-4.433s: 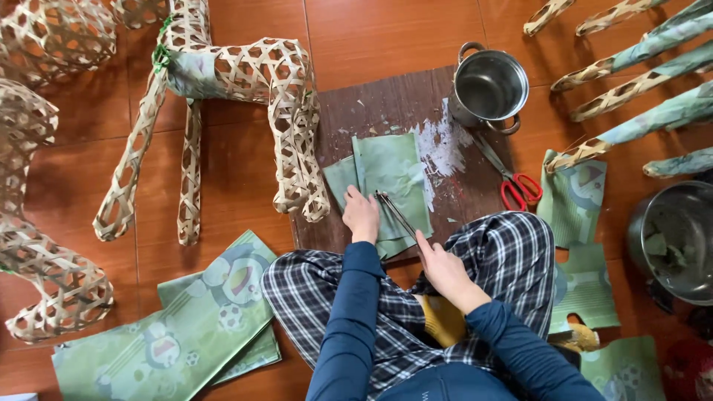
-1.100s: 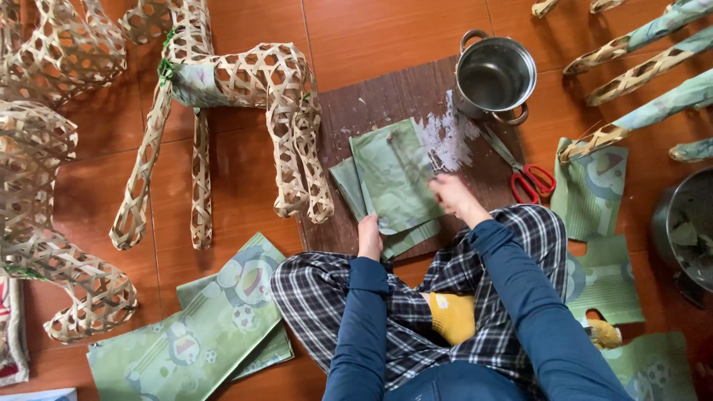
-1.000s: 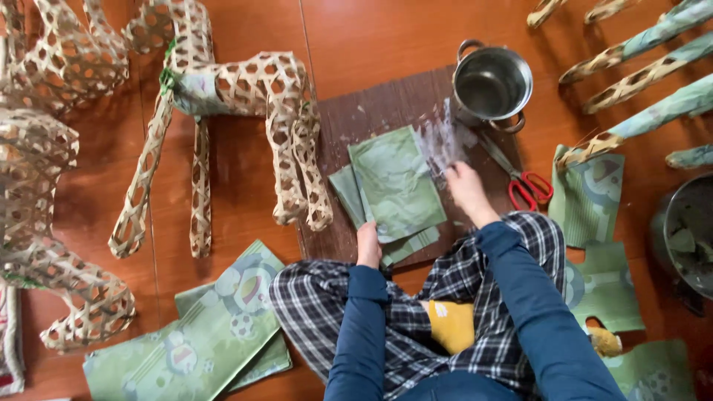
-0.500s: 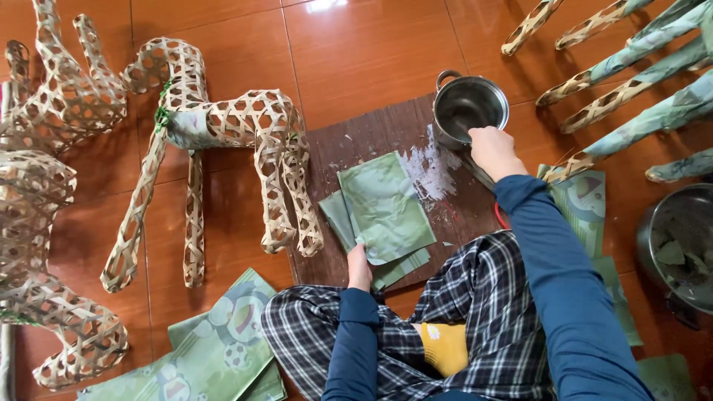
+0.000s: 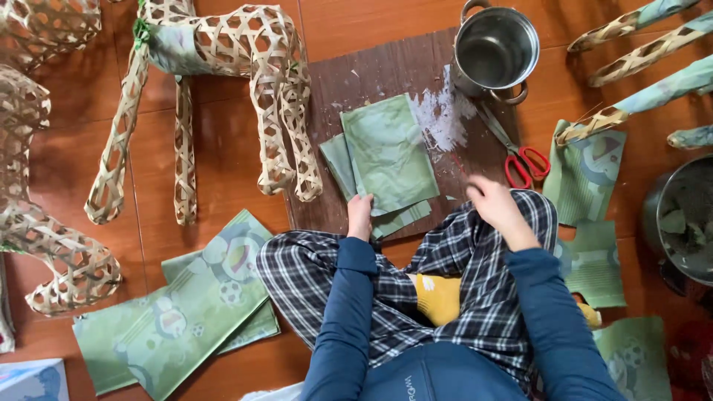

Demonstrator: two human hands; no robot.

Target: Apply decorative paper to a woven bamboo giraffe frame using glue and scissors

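Note:
A stack of green paper sheets (image 5: 386, 160) lies on a brown board (image 5: 371, 74) in front of my crossed legs. My left hand (image 5: 360, 215) presses on the near edge of the stack. My right hand (image 5: 494, 204) hovers blurred over my right knee, fingers curled; I cannot make out anything in it. A white paste smear (image 5: 442, 115) marks the board beside the sheets. At the board's far right corner stands a steel pot (image 5: 496, 48), and red-handled scissors (image 5: 523, 163) lie just beyond my right hand.
A woven bamboo animal frame (image 5: 245, 59) stands left of the board, more frames (image 5: 37, 223) at far left. Large green printed sheets (image 5: 186, 312) lie lower left, cut pieces (image 5: 587, 178) on the right. A second pot (image 5: 687, 219) sits at the right edge, paper-covered frame legs (image 5: 653, 82) upper right.
My right hand has pulled back from the steel pot to above my right knee. My left hand has stayed on the paper stack. The view has shifted slightly.

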